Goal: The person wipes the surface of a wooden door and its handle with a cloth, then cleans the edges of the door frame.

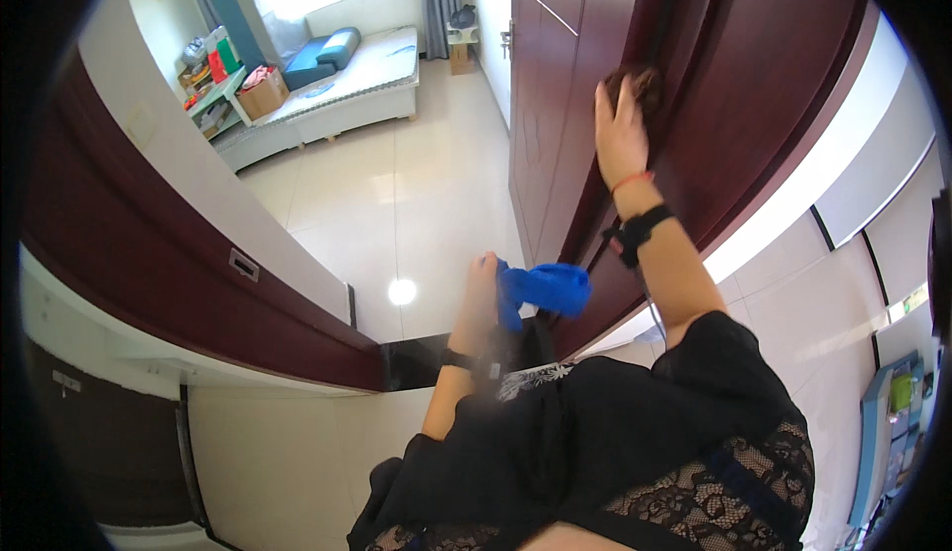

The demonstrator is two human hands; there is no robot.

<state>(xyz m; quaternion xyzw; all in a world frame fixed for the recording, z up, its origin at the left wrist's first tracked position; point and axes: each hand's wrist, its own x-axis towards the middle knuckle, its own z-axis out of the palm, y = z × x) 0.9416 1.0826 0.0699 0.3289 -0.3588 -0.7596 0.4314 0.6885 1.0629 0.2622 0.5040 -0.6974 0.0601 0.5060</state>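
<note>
My right hand (622,138) presses a crumpled brown cloth (644,88) against the hinge side of a dark red wooden door frame (751,105). The fingers lie over the cloth, which is partly hidden beneath them. Lower down, my left hand (483,283) grips a bright blue cloth (550,288) that droops to the right in front of my body. Beside the right hand, the panelled door (554,67) stands swung into the room, with a metal handle (507,39) at its far edge.
A metal strike plate (244,264) sits in the left door frame. Black threshold stone (420,361) crosses the doorway at my feet. Inside the room are a bed (357,86) with a blue bolster, a cardboard box (264,96) and a cluttered shelf (223,97).
</note>
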